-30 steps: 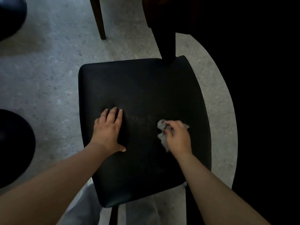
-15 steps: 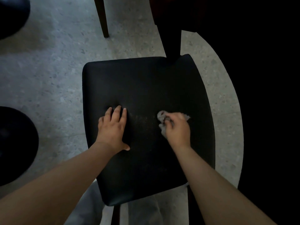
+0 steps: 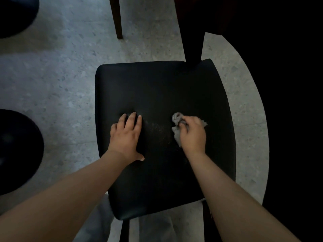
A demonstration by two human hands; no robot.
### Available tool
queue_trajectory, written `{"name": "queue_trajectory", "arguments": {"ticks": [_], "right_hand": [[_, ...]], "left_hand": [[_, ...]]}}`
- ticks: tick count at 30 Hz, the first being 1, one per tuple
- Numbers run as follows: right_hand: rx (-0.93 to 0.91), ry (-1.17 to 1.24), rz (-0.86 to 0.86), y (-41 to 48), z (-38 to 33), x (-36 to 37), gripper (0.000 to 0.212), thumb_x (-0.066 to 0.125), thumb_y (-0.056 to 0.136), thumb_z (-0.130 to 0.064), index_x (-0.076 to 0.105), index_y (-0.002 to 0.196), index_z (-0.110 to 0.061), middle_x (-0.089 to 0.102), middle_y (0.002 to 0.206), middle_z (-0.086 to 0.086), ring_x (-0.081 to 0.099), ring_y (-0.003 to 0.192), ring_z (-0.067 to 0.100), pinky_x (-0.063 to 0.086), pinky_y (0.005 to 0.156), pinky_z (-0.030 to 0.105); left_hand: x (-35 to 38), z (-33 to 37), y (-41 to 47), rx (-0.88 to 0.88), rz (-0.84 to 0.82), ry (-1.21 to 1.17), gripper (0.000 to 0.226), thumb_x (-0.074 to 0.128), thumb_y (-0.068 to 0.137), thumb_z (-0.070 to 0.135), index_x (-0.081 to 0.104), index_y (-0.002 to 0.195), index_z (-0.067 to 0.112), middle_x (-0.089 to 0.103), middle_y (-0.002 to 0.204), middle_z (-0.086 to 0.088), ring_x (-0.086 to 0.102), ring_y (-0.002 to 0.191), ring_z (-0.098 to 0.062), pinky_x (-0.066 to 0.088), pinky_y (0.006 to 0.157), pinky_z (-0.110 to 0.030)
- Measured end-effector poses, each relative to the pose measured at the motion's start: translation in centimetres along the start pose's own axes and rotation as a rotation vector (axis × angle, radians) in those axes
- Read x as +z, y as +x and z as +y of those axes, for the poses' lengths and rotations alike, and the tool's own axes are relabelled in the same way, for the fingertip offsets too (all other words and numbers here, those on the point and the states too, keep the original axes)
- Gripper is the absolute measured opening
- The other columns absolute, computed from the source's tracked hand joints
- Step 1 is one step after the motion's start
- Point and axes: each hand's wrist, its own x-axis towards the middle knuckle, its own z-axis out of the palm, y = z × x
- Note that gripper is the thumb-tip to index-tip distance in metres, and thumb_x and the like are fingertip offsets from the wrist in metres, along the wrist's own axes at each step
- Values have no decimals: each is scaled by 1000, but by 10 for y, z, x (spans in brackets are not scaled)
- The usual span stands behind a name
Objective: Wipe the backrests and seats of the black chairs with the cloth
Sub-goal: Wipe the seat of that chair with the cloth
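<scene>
A black chair seat point(image 3: 157, 88) fills the middle of the head view, seen from above. My left hand point(image 3: 126, 135) lies flat on the seat's left half, fingers straight and pointing away from me. My right hand point(image 3: 193, 135) grips a crumpled grey cloth point(image 3: 176, 119) and holds it against the seat's right half. Pale dust specks show on the seat between the two hands. The backrest is not in view.
A dark wooden leg point(image 3: 117, 16) and a thick black post point(image 3: 194, 39) stand on the speckled grey floor point(image 3: 52, 75) beyond the seat. Round black shapes sit at the left edge point(image 3: 15, 151) and top left corner point(image 3: 15, 13). The right side is dark.
The hands and cloth have crept slightly farther from me across the seat. The left hand stays flat and the right keeps its grip on the cloth.
</scene>
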Motion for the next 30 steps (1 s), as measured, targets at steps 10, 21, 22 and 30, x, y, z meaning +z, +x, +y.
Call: {"name": "queue_trajectory", "arguments": {"ticks": [10, 21, 22, 30], "right_hand": [[-123, 91, 54, 1, -11, -22, 23, 59, 94, -15, 66, 116, -18, 57, 115, -5, 51, 104, 4, 41, 93, 19], [-119, 46, -229, -52, -13, 30, 25, 59, 93, -15, 65, 116, -25, 53, 111, -13, 53, 104, 2, 44, 96, 21], [-111, 57, -265, -57, -12, 27, 26, 60, 93, -15, 66, 116, -25, 53, 110, -15, 53, 103, 0, 44, 97, 20], [-80, 106, 45, 8, -37, -2, 27, 58, 95, -13, 65, 120, -18, 56, 122, -5, 50, 107, 2, 37, 94, 15]], "left_hand": [[5, -25, -23, 77, 19, -123, 130, 78, 69, 57, -10, 155, 16, -9, 163, -6, -6, 150, -29, 6, 122, -44], [31, -55, -46, -72, 39, -293, 131, 88, 63, 44, 3, 156, 10, -3, 162, -12, 1, 149, -31, 10, 122, -38], [33, -54, -46, -81, 39, -300, 131, 88, 64, 44, 1, 156, 11, -6, 163, -11, -2, 150, -30, 8, 122, -37], [39, -53, -45, -104, 71, -331, 129, 85, 67, 44, -4, 156, 16, -11, 163, -4, -8, 149, -26, 3, 120, -33]]}}
